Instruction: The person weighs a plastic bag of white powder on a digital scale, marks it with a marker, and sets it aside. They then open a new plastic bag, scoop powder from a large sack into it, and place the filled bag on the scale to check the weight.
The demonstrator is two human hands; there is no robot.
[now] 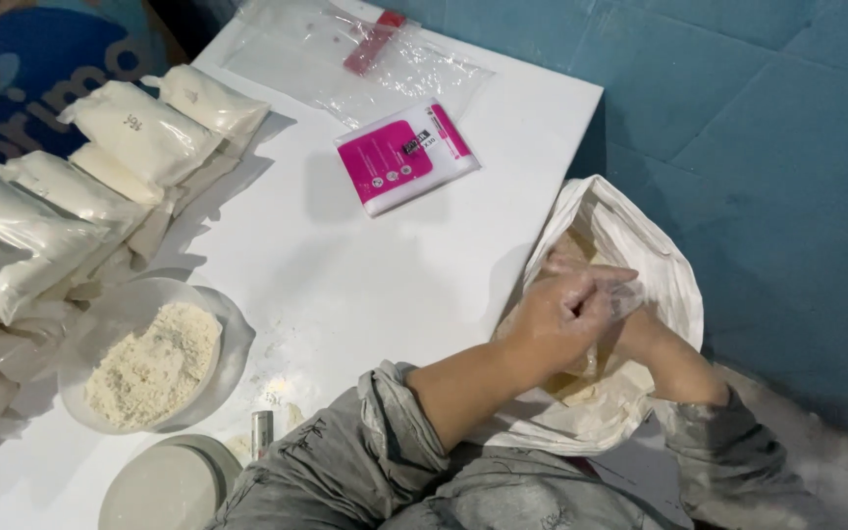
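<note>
Left hand (552, 319) laid curled over right hand (609, 294) inside large white sack (674, 285), grip unclear; pink-and-white flat packet (406, 155) lying on white tabletop (345, 265); white filled pouches (139, 132) stacked at left.

White table (365, 285), filled bags (139, 132), bowl (203, 294)

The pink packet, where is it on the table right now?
In the head view the pink packet lies flat on the white table, toward its far edge, just below the clear plastic bags and up-left of the big open sack.
</note>
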